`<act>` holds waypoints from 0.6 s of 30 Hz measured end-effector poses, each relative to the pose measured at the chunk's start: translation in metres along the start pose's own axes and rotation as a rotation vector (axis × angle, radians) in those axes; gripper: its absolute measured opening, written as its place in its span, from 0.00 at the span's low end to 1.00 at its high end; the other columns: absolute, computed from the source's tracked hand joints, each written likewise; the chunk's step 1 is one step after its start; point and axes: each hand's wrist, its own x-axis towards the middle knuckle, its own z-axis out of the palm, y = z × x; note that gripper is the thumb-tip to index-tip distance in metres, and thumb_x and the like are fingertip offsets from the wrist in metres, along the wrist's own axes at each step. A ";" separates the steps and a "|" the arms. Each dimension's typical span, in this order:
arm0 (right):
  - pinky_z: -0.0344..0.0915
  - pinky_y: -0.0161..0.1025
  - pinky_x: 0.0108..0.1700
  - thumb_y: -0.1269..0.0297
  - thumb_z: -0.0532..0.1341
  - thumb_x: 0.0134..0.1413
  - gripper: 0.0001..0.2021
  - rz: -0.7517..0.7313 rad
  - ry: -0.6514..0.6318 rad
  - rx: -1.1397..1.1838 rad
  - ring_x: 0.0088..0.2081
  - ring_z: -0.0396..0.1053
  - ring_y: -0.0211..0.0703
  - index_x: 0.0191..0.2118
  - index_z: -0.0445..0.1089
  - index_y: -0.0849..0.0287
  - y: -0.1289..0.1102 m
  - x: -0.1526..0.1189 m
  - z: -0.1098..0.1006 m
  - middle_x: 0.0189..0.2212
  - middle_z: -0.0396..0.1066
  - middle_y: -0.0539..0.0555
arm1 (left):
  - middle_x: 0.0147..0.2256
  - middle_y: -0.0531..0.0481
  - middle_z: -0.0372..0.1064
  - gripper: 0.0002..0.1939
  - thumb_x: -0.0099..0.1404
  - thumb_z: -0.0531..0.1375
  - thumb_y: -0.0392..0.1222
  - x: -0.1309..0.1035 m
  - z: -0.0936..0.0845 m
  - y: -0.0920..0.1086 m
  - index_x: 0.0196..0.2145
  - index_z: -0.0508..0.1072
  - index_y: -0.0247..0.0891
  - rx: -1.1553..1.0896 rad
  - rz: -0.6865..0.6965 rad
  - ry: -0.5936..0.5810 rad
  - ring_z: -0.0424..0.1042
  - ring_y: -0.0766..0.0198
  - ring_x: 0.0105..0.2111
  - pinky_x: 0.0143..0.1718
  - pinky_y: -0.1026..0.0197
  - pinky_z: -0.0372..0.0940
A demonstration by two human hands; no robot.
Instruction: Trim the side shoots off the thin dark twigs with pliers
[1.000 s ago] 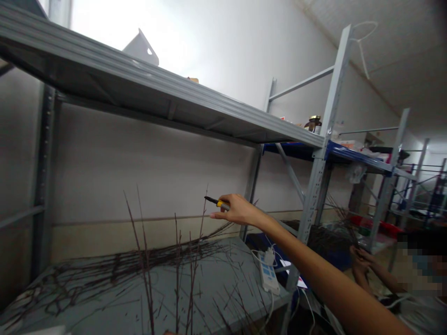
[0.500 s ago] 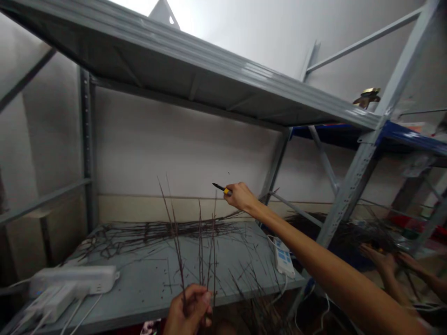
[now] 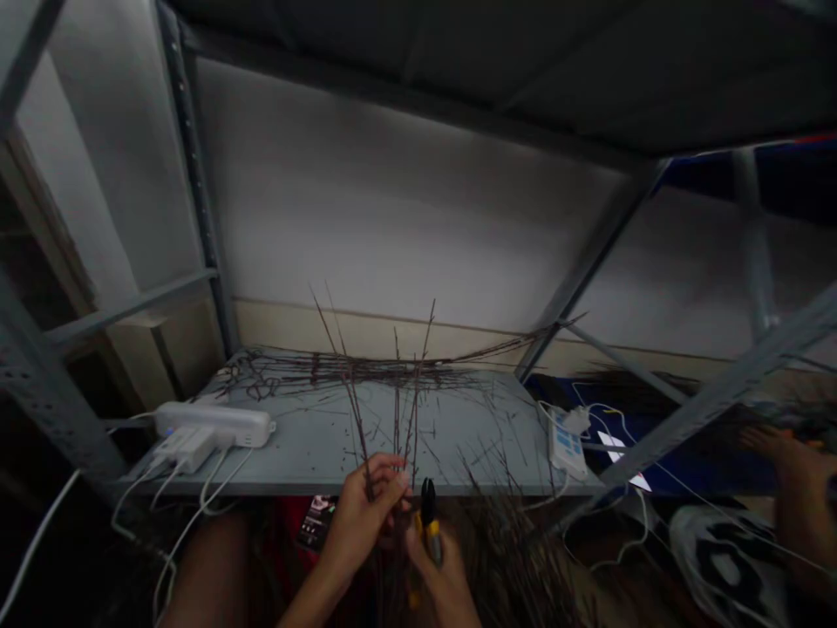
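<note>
My left hand [image 3: 359, 515] is closed round several thin brown twigs [image 3: 398, 419], which stand up from my fingers in front of the shelf. Close beside it on the right, my right hand [image 3: 443, 571] grips pliers [image 3: 428, 506] with black jaws and yellow on the handles. The jaws point upward, near the lower part of the twigs. Whether they touch a twig I cannot tell. More long twigs [image 3: 379, 373] lie in a heap along the back of the grey metal shelf [image 3: 294, 453], with small broken bits scattered in front.
A white power strip [image 3: 215, 425] with plugs and cables sits at the shelf's left, another power strip [image 3: 568, 449] at its right. A bundle of twigs [image 3: 523, 558] stands below the front edge. A phone [image 3: 317, 521] lies below. Another person's hand [image 3: 778, 449] is at far right.
My right hand has come down from above the shelf, bringing the pliers beside my left hand. The view has tilted downward. My left hand still holds the twigs.
</note>
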 end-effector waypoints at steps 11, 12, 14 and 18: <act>0.73 0.45 0.41 0.49 0.75 0.40 0.21 0.108 0.141 0.122 0.35 0.75 0.49 0.36 0.72 0.57 0.026 -0.048 -0.002 0.31 0.77 0.54 | 0.43 0.46 0.72 0.28 0.63 0.66 0.52 -0.015 0.002 -0.018 0.57 0.72 0.35 0.082 -0.059 0.027 0.74 0.59 0.44 0.45 0.59 0.71; 0.73 0.45 0.42 0.50 0.76 0.40 0.21 0.102 0.130 0.119 0.35 0.75 0.49 0.36 0.72 0.57 0.027 -0.047 -0.005 0.31 0.77 0.54 | 0.42 0.47 0.73 0.27 0.63 0.66 0.52 -0.018 0.002 -0.021 0.56 0.72 0.35 0.063 -0.090 0.010 0.75 0.59 0.42 0.41 0.60 0.72; 0.73 0.44 0.41 0.51 0.76 0.41 0.21 0.083 0.117 0.106 0.34 0.74 0.48 0.36 0.72 0.58 0.030 -0.045 -0.009 0.31 0.77 0.54 | 0.37 0.48 0.75 0.26 0.62 0.67 0.52 -0.022 0.002 -0.025 0.53 0.74 0.35 0.051 -0.124 -0.027 0.77 0.60 0.36 0.37 0.60 0.73; 0.71 0.40 0.37 0.52 0.75 0.42 0.20 0.050 0.127 0.100 0.32 0.72 0.45 0.35 0.71 0.59 0.039 -0.042 -0.012 0.30 0.74 0.52 | 0.35 0.44 0.80 0.21 0.63 0.67 0.52 -0.027 -0.003 -0.029 0.48 0.77 0.35 0.031 -0.147 -0.070 0.80 0.57 0.35 0.39 0.57 0.74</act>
